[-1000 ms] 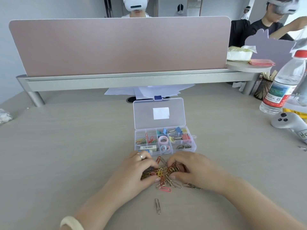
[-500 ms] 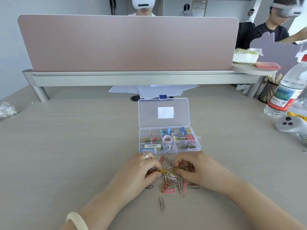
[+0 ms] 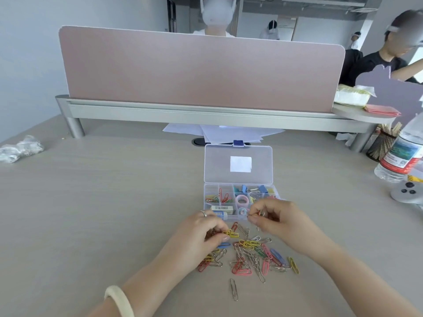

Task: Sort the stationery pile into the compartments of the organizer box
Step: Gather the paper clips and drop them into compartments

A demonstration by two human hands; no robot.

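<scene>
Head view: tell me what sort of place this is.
Most likely a shared office or workroom. A pink desk divider on a grey rail splits the long desk, other people sit at neighbouring places wearing headsets, and loose papers lie under the rail.

Shared office, desk divider (image 3: 201,72), papers (image 3: 229,133)

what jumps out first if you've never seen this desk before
The heap of coloured paper clips at the near middle of the desk, with the left hand pinching yellow clips at its edge and the right hand lifting a few towards the box. Just behind sits the clear organizer box, lid open, its compartments partly filled. Farther back, a wide pink divider spans the desk.
</scene>
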